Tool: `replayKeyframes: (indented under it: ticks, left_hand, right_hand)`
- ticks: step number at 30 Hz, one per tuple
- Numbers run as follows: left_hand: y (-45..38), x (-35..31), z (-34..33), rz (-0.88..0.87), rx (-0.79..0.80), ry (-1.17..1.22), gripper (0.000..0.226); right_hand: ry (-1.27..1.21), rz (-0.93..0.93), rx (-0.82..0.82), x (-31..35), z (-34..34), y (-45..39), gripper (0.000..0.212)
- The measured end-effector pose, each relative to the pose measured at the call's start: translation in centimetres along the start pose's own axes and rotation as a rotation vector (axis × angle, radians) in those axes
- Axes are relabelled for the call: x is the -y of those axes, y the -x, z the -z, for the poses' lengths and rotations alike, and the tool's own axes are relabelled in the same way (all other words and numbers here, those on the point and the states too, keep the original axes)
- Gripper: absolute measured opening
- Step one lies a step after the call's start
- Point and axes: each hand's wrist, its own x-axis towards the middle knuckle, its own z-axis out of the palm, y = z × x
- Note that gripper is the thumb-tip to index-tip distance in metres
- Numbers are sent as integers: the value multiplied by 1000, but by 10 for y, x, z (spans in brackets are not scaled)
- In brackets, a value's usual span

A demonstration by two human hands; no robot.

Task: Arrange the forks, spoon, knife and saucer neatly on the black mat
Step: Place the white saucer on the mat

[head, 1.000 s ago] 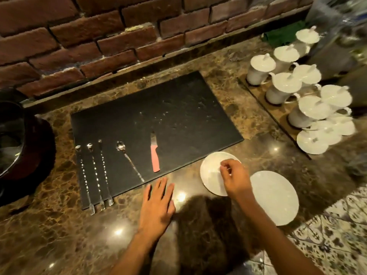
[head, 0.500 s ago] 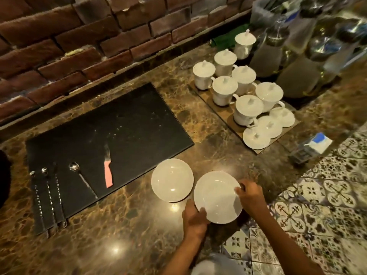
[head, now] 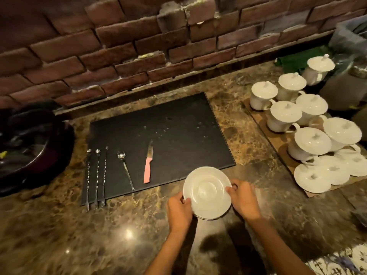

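Both hands are working the saucer [head: 207, 192]: the left hand [head: 179, 210] is pinching its near-left rim, the right hand [head: 243, 198] is closing on its right rim, fingers curled to the edge. A second rim is showing just under the near edge, so this is probably a stack of two, judged from that edge alone. The saucer is sitting or hovering at the front edge of the black mat [head: 168, 124], its far rim overlapping the mat's near right corner, most of it over the marble counter [head: 79, 235]; lifted or resting, I cannot tell.

Step in hand, as judged: placing the saucer, the last piece. The next move is calling for a short carry forward onto the bare right part of the mat, set down flat, clear of the knife [head: 148, 163] and squared with the row.

On the mat, right to left: the pink-handled knife, the spoon [head: 125, 170], then three forks [head: 96, 175] lying parallel at the left edge, tines overhanging the near edge.

Containers: the dark bowl [head: 29, 147] at far left is holding something dark, contents unclear. The wooden tray [head: 258, 118] at right is carrying lidded white cups [head: 285, 116]; their insides are hidden by the lids
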Motion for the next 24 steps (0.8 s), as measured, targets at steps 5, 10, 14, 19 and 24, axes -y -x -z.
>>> replayKeyframes:
  ticks: [5, 10, 14, 19, 24]
  left_hand:
    - [-4, 13, 1, 23, -3, -17, 28]
    - [-1, 14, -2, -52, 15, 73, 23]
    - [-6, 13, -6, 24, 42, 46, 29]
    - [-14, 12, -11, 150, 62, 98, 17]
    - [-36, -9, 1, 49, 71, 128, 33]
  right_hand:
    - [78, -50, 25, -3, -16, -11, 18]
    - [37, -54, 32, -9, -14, -11, 12]
    - [55, -69, 9, -13, -15, -12, 16]
    - [165, -71, 144, -15, -16, -21, 23]
    - [72, -25, 106, 4, -12, -45, 11]
